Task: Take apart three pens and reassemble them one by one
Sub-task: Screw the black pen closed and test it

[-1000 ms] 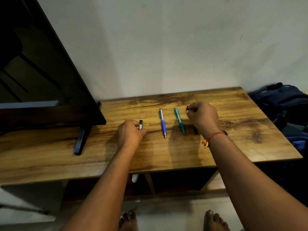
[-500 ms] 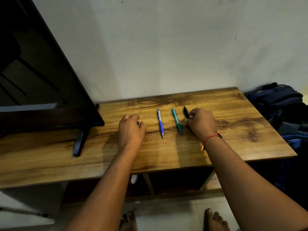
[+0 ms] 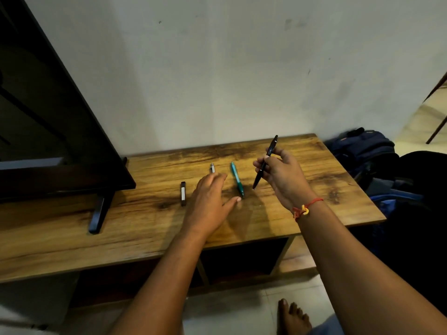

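Much tabletop (image 3: 338, 189) right of black pen (image 3: 271, 148)

A wooden table (image 3: 314, 213) stands against the wall. On it lie a teal pen (image 3: 236, 178), a pale-topped pen (image 3: 212, 168) mostly hidden, a small black piece (image 3: 183, 197) and the TV's foot (image 3: 98, 215).

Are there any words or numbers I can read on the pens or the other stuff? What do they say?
Nothing here can be read.
On the black pen held in the right hand: no print shows.
On the teal pen: any print is too small to read.
On the small black piece with a pale strip: blurred, nothing legible.
On the dark screen: no logo shows.
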